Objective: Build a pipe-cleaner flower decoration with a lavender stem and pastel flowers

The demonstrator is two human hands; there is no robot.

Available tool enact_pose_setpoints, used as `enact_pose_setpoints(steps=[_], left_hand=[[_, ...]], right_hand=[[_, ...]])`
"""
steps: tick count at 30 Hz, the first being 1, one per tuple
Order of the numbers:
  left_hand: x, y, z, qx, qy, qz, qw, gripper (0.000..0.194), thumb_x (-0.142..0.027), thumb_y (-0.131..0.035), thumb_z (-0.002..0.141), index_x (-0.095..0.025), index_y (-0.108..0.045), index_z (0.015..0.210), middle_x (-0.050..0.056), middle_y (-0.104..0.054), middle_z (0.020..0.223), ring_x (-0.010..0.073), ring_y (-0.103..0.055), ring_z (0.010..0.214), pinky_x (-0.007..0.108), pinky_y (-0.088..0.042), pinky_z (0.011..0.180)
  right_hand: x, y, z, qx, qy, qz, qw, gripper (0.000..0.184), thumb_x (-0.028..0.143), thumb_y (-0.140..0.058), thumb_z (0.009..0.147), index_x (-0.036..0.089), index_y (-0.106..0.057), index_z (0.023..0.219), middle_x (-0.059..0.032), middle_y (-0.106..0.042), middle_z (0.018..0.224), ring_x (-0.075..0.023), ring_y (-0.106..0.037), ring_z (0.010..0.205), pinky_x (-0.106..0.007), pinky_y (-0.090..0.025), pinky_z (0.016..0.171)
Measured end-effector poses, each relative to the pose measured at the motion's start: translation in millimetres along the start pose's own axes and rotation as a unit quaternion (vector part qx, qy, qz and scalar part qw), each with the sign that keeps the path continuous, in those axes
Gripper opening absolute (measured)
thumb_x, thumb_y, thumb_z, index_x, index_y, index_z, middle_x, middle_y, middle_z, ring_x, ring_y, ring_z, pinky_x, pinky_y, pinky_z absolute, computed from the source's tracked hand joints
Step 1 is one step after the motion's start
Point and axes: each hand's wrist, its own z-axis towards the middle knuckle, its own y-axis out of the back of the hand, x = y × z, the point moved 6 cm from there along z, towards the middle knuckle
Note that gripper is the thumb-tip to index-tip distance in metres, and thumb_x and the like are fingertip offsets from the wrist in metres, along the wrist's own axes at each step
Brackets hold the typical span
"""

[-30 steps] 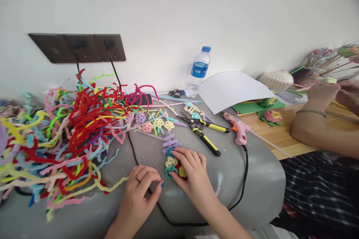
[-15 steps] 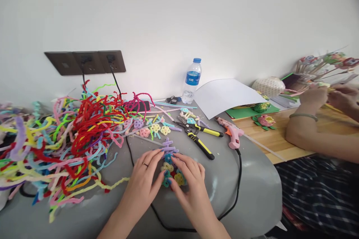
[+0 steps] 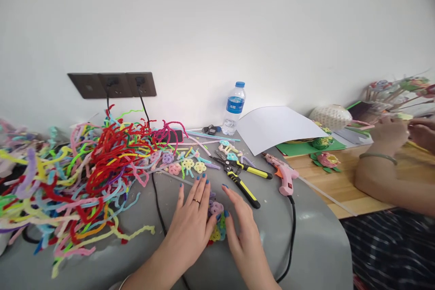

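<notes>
A cluster of pipe-cleaner flowers [image 3: 216,209] in purple, yellow, green and blue lies on the grey table between my hands. My left hand [image 3: 188,224] lies over its left side with fingers stretched out, hiding part of it. The left thumb is at the cluster's edge. My right hand [image 3: 244,231] is held along the right side, thumb and fingers apart; I cannot tell whether it touches the flowers. Beyond the hands are yellow-and-black pliers [image 3: 245,191] and several loose pipe-cleaner flowers [image 3: 187,164]. Neither hand grips anything visible.
A tangled heap of pipe cleaners [image 3: 102,176] spreads across the left. To the right is a pink glue gun [image 3: 287,180] with a black cord. A water bottle [image 3: 234,106] and white paper [image 3: 277,124] stand behind. Another person's arm [image 3: 384,179] rests on the wooden table [image 3: 350,199].
My hands have loosened from the flower cluster, and the fingers have straightened and spread. The cluster now shows purple flowers on top. The whole view has shifted slightly.
</notes>
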Motion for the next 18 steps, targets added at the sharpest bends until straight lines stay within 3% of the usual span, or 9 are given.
enact_pose_setpoints(steps=[8, 18], left_hand=[[3.2, -15.8, 0.5, 0.012, 0.015, -0.012, 1.000, 0.064, -0.035, -0.036, 0.106, -0.012, -0.019, 0.163, 0.020, -0.040, 0.163, 0.0331, -0.039, 0.151, 0.063, -0.042, 0.114], [1.7, -14.3, -0.2, 0.016, 0.019, -0.026, 0.999, 0.076, -0.035, -0.030, 0.107, -0.009, 0.016, 0.162, 0.024, -0.049, 0.156, 0.0336, -0.047, 0.147, 0.066, -0.041, 0.111]], right_hand=[[-9.7, 10.2, -2.5, -0.010, -0.011, 0.013, 1.000, 0.050, 0.015, -0.042, 0.102, 0.026, -0.046, 0.151, -0.0117, -0.060, 0.146, -0.0269, -0.057, 0.136, -0.045, -0.055, 0.104], [-4.5, 8.9, -0.3, -0.003, -0.010, 0.026, 1.000, 0.049, 0.017, -0.042, 0.103, 0.029, -0.044, 0.150, -0.0090, -0.060, 0.147, -0.0263, -0.057, 0.137, -0.043, -0.054, 0.106]])
